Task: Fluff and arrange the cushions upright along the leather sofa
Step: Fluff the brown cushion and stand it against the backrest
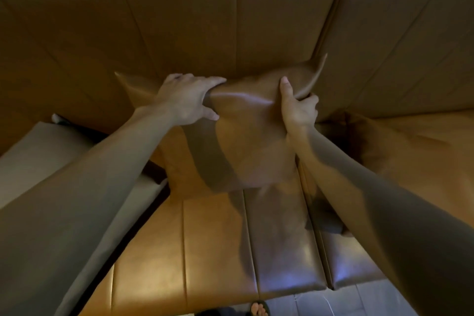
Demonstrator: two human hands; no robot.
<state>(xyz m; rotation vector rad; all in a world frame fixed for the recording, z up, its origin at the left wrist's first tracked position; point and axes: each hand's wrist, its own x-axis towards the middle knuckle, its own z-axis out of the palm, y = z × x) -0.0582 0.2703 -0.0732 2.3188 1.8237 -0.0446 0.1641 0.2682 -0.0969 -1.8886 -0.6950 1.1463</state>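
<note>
A brown leather cushion stands upright on the seat of the leather sofa, leaning against the backrest. My left hand grips its top edge near the left corner, fingers over the top and thumb on the front. My right hand pinches the top right corner, which folds up into a flap. Both forearms reach in from the bottom of the view. The cushion's lower edge rests on the seat.
A pale padded armrest or side piece lies at the left of the sofa. A second sofa section continues to the right. Tiled floor and a sandalled foot show at the bottom edge.
</note>
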